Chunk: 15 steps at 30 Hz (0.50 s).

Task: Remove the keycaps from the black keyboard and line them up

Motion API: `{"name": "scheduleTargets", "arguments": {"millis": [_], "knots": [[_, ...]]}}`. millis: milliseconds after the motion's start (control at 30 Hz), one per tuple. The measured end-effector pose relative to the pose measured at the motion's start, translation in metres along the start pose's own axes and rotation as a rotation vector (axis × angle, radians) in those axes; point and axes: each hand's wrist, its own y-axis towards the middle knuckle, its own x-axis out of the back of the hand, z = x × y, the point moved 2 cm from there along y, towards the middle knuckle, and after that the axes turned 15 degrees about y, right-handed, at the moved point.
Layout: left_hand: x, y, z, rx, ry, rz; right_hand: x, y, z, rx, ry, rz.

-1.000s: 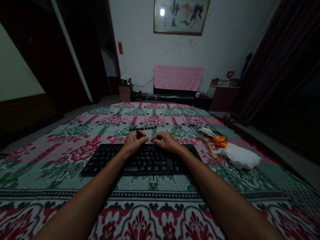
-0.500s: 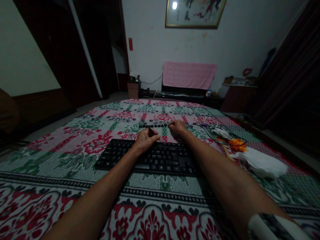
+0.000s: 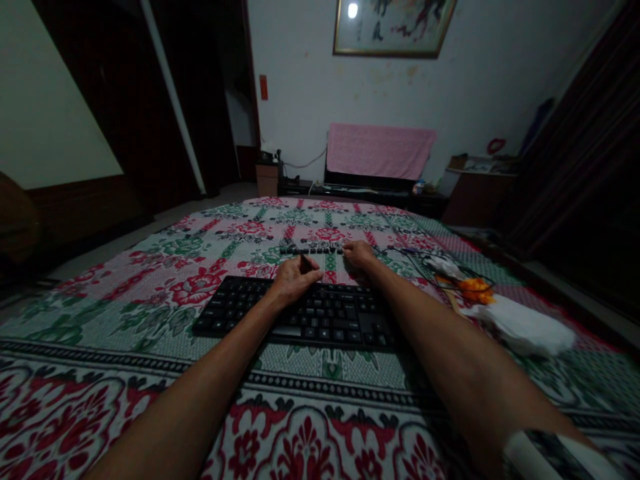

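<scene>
Nearest is the bed cover [image 3: 100, 373] w/ red & green flowers. Both bare arms reach out over it.

Next comes the black keyboard [image 3: 330, 323], flat on the bed, long side going left-right. To its right, well apart, lies a white cloth [image 3: 525, 328].

L hand [image 3: 294, 279] rests on the far edge of the keyboard, about the middle. It's curled up small & pinches a small dark stick [image 3: 305, 263] btw thumb & finger.

Just past the keyboard, on the bed, is a row of little black keys [image 3: 310, 251]. The row is long & thin, and it runs left-right too, same way as the keyboard.

R hand [image 3: 359, 255] sits at the row's right end, fingers bent down, touching it or v. close. Too dark to tell if it grips anything. So the row lies to the left of R hand & just to the far side of L hand. R hand is the closer one; L hand is near but not touching.

Right of R hand are black wires [image 3: 400, 256] & an orange thing [image 3: 474, 288].

Far off, by the wall, hangs a pink cloth [image 3: 380, 150], w/ a framed picture [image 3: 395, 27] above it.
</scene>
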Motion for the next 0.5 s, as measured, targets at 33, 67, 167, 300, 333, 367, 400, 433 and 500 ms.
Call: {"name": "scheduleTargets", "arguments": {"millis": [33, 67, 167, 300, 333, 367, 400, 433, 500], "knots": [[0.000, 0.000, 0.001, -0.002, -0.004, 0.000, 0.003, -0.003, 0.002, 0.012, 0.005, 0.003], [-0.001, 0.000, 0.001, -0.003, -0.011, 0.000, 0.006, -0.008, 0.003, 0.027, 0.014, -0.001], [-0.001, 0.000, 0.001, -0.004, -0.019, 0.006, 0.016, -0.030, 0.007, 0.085, 0.072, -0.017], [0.001, -0.001, -0.002, -0.001, -0.016, 0.022, 0.028, -0.073, 0.011, 0.171, 0.131, 0.159], [0.001, -0.001, -0.004, 0.001, -0.020, 0.029, 0.030, -0.083, 0.012, 0.203, 0.136, 0.202], [0.001, -0.002, -0.005, 0.003, -0.025, 0.037, 0.033, -0.092, 0.012, 0.221, 0.142, 0.210], [0.001, -0.003, -0.007, 0.003, -0.030, 0.044, 0.036, -0.099, 0.012, 0.238, 0.146, 0.217], [0.001, -0.003, -0.008, 0.003, -0.031, 0.052, 0.038, -0.105, 0.012, 0.249, 0.149, 0.210], [0.000, -0.005, -0.011, 0.000, -0.014, 0.063, 0.039, -0.112, 0.012, 0.261, 0.149, 0.184]]}}
